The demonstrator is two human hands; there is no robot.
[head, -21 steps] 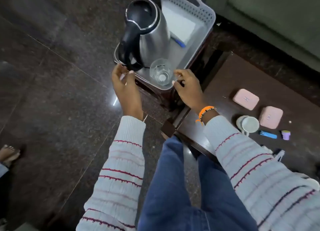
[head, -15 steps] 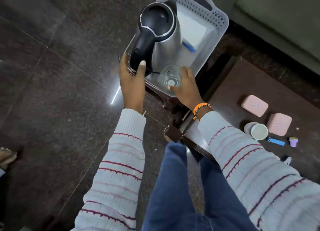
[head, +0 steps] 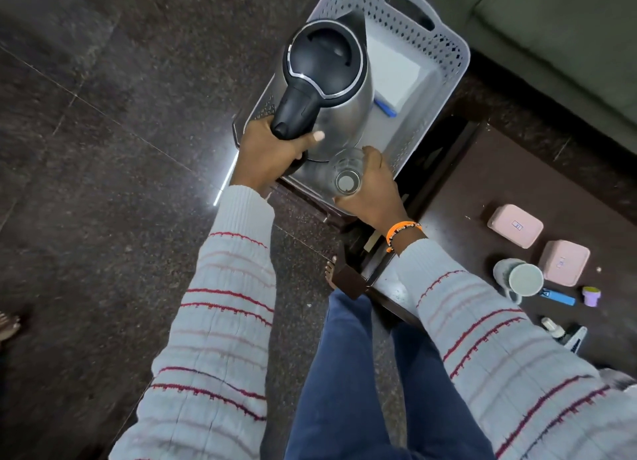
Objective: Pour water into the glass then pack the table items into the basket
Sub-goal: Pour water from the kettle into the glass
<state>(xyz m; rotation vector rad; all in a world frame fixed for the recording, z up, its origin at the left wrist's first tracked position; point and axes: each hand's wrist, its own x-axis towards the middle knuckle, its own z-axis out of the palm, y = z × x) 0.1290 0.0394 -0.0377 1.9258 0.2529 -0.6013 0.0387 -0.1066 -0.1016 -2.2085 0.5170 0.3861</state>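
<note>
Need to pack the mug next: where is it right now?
In the head view the mug lies on the dark table at the right, just left of the nearer pink box, above the blue lighter.

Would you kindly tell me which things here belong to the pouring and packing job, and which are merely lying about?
Part of the job:
- kettle, gripped by the left hand
- glass, held by the right hand
- basket
- two pink boxes, mug, blue lighter, small purple pot on the table

Just lying about:
- green sofa
- bare foot at the left edge
</note>
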